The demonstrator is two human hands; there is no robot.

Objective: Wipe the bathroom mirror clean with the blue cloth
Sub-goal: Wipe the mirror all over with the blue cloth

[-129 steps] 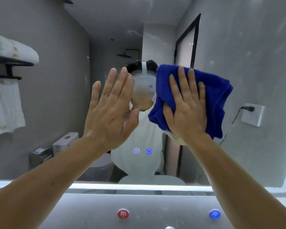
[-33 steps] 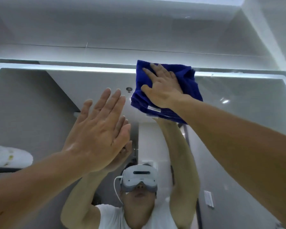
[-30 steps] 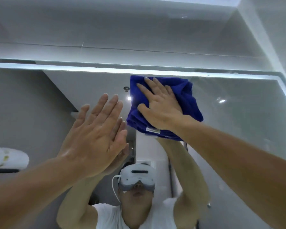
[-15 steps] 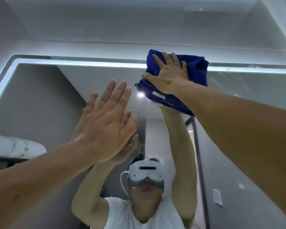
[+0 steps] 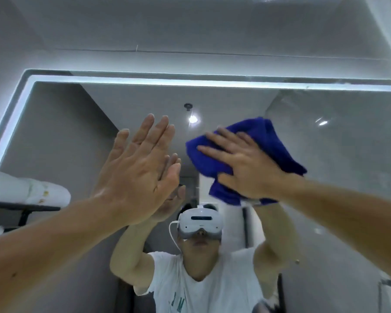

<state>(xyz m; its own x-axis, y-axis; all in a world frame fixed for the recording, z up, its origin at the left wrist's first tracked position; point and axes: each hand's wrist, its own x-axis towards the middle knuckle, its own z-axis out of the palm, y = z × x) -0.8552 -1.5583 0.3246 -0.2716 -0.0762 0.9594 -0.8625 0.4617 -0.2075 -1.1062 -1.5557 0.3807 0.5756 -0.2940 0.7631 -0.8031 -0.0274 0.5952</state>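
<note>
Against the mirror [image 5: 325, 168], the right hand [image 5: 246, 170] lies flat with its fingers [image 5: 215, 150] spread wide, pointing toward ten o'clock, pressing the cloth [image 5: 278, 152] onto the glass. The fingers do not curl round the cloth; they lie splayed over its upper-left part, with the thumb at the lower edge near seven o'clock of the palm. The cloth is bunched and folded. It shows beyond the fingertips at ten o'clock, rises past the knuckles at one o'clock, runs out to three o'clock beside the wrist, and hangs below the palm at six o'clock. It sits in the upper middle of the mirror, below the lit top edge [image 5: 190, 83] and clear of it.

The left hand [image 5: 136, 177] is open and holds nothing. Its fingers are straight and close together, pointing to about one o'clock, the thumb lying along the palm's right side. Its reflection meets it at the fingertips, so it appears to rest on the glass, though contact cannot be told for sure. It stands at nine o'clock from the cloth, with a gap between them.

Both bare forearms reach up from the lower corners. In the mirror, the person's reflection wears a white headset [image 5: 199, 224] and a white shirt. A rolled towel [image 5: 32, 190] on a dark rack shows at the left edge.
</note>
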